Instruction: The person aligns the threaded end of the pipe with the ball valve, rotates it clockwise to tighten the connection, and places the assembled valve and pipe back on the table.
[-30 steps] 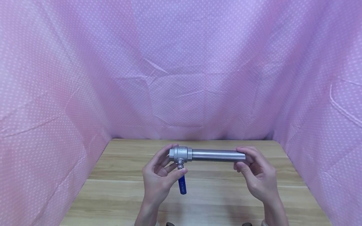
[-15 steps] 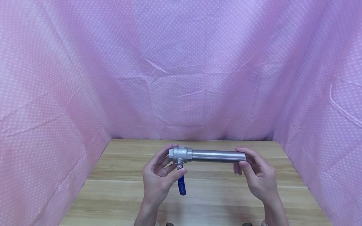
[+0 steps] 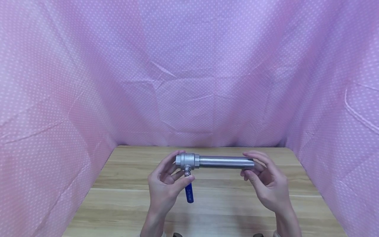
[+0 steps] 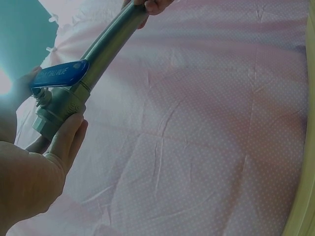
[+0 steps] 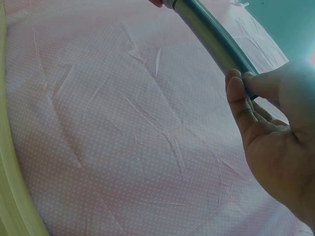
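My left hand (image 3: 164, 187) grips a silver ball valve (image 3: 188, 161), its fingers behind the body and its thumb against the blue lever handle (image 3: 189, 193). In the head view the lever points toward me. A straight steel pipe (image 3: 225, 162) runs out of the valve's right side, with threads showing at the joint. Around the pipe's far right end, the thumb and fingers of my right hand (image 3: 270, 184) are curled. The left wrist view shows the valve body (image 4: 61, 105) against the left fingers, and the right wrist view shows the pipe end (image 5: 241, 64) pinched by the right hand.
Valve and pipe are held up over a light wooden table (image 3: 219, 210). Pink dotted cloth (image 3: 189, 108) hangs behind the table and along both sides. Two small dark objects (image 3: 177, 234) show at the bottom edge of the head view.
The valve and pipe have shifted slightly left with both hands. The right fingers and thumb have changed their grip around the pipe's end.
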{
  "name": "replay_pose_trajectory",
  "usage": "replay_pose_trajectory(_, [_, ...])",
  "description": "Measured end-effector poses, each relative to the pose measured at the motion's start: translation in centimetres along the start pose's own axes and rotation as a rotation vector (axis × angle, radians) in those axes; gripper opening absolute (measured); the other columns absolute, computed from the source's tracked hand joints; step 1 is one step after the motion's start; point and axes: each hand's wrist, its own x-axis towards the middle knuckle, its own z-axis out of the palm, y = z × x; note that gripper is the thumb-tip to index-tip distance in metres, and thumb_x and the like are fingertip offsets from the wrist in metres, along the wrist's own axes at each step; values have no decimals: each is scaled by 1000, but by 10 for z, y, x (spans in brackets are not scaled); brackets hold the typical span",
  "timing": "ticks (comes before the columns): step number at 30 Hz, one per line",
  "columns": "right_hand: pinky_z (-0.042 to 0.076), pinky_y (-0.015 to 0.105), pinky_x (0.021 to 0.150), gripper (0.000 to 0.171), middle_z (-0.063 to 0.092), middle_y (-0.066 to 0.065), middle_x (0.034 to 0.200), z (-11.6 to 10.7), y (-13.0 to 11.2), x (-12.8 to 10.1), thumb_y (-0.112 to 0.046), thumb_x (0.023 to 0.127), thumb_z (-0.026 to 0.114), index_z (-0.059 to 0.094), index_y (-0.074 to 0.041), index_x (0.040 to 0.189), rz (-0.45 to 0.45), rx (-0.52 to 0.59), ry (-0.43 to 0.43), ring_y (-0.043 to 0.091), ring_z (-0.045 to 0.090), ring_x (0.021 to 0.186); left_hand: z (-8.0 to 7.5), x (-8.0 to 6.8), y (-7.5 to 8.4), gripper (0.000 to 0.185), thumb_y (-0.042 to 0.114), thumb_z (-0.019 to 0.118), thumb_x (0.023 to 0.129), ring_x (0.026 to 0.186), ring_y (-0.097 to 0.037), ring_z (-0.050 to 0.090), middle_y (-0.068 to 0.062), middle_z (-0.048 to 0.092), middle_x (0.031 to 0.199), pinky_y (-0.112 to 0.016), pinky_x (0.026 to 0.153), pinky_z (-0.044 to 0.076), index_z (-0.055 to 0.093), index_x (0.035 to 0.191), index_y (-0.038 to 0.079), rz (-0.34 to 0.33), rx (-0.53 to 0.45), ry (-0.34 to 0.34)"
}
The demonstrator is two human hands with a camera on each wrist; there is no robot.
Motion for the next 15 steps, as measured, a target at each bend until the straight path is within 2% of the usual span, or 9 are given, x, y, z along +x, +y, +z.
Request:
replay_pose_trajectory(6, [69, 28, 77, 42, 65, 31, 144, 1, 0, 1, 41, 90, 54, 44, 40, 130, -30, 47, -1, 23, 79, 103, 0, 1, 0, 80, -25, 85, 78, 133, -22, 78, -6, 76, 149, -43, 107, 71, 54, 151, -20, 3, -4, -3])
replay_pose_trajectory(10, [69, 27, 76, 40, 67, 30, 143, 0, 0, 1, 38, 91, 57, 46, 39, 130, -32, 12, 5, 22, 79, 99, 0, 0, 0, 80, -25, 85, 78, 133, -22, 78, -12, 75, 150, -43, 106, 72, 55, 151, -19, 1, -1, -5])
replay_pose_trajectory(15, [69, 24, 77, 41, 69, 24, 142, 0, 0, -1, 33, 94, 62, 47, 38, 132, -16, -62, 9, 18, 78, 97, -1, 1, 1, 81, -25, 85, 77, 133, -22, 78, -11, 75, 150, -43, 107, 71, 53, 151, -20, 2, -1, -6])
